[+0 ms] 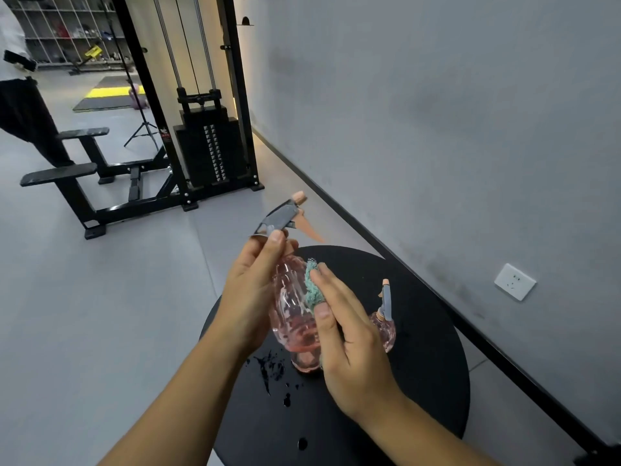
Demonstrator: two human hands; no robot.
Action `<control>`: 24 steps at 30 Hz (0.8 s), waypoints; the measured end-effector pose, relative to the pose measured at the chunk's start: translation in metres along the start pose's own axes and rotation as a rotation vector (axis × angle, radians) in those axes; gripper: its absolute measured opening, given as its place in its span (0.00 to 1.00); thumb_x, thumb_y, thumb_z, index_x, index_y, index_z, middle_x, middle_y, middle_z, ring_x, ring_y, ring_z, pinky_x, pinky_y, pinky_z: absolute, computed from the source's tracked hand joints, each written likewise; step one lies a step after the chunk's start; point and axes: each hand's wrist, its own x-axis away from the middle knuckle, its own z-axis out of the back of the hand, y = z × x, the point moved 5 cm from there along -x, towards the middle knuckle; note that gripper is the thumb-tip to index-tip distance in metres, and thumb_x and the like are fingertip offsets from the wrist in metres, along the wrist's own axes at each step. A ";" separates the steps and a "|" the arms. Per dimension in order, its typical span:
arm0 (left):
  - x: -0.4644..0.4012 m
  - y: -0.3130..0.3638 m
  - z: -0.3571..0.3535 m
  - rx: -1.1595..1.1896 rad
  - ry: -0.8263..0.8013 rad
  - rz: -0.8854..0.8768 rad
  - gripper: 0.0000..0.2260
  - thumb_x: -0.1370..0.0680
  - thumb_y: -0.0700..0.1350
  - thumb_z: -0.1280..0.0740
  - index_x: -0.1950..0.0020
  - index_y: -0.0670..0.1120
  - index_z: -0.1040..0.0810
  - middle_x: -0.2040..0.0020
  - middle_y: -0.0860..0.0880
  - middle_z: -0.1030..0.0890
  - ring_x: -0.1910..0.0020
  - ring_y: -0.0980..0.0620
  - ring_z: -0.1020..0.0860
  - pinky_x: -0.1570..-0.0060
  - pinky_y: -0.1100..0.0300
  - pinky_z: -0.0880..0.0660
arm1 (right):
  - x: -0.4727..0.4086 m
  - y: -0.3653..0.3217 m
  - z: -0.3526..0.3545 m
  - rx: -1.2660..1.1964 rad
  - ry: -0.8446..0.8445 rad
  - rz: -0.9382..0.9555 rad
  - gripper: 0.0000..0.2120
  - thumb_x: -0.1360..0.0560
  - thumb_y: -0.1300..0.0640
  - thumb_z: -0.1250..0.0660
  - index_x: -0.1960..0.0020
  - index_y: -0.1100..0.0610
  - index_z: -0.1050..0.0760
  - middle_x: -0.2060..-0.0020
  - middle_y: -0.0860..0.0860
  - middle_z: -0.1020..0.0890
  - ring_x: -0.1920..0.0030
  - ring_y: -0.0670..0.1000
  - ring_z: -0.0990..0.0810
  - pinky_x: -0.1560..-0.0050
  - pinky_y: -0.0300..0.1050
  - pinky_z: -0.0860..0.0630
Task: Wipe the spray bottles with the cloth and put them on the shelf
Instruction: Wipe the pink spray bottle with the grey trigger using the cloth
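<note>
My left hand (255, 290) grips a clear pink spray bottle (292, 307) by its neck and side, held above a round black table (426, 364). The bottle has a grey sprayer head and a peach nozzle and trigger. My right hand (349, 344) presses a teal cloth (312, 285) against the bottle's right side. A second pink spray bottle (384, 321) with a grey sprayer stands on the table just right of my right hand, partly hidden by it.
Water drops (272, 368) lie on the table under the bottle. A grey wall with a white socket (514, 281) runs along the right. A black weight machine (201, 139) with benches stands ahead left. A person (20, 95) stands far left.
</note>
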 end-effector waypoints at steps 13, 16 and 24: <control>-0.001 -0.010 -0.003 0.018 -0.030 0.013 0.11 0.18 0.53 0.30 0.48 0.45 0.18 0.61 0.48 0.18 0.63 0.51 0.19 0.59 0.56 0.19 | -0.006 0.003 0.002 0.067 -0.024 0.101 0.22 0.12 0.58 0.43 0.20 0.49 0.35 0.19 0.43 0.34 0.19 0.44 0.38 0.21 0.46 0.35; 0.002 -0.015 -0.007 0.045 -0.049 0.036 0.10 0.19 0.52 0.28 0.51 0.46 0.18 0.60 0.47 0.16 0.62 0.50 0.17 0.59 0.56 0.18 | -0.010 -0.001 0.005 0.051 -0.007 0.110 0.22 0.13 0.61 0.42 0.20 0.51 0.33 0.20 0.46 0.33 0.19 0.45 0.36 0.22 0.48 0.32; -0.003 -0.014 0.006 -0.001 0.044 -0.017 0.12 0.17 0.52 0.28 0.48 0.42 0.18 0.60 0.47 0.17 0.64 0.51 0.19 0.59 0.55 0.20 | 0.002 0.002 0.001 0.091 -0.052 0.098 0.21 0.12 0.57 0.44 0.20 0.51 0.33 0.19 0.46 0.34 0.19 0.44 0.38 0.21 0.45 0.35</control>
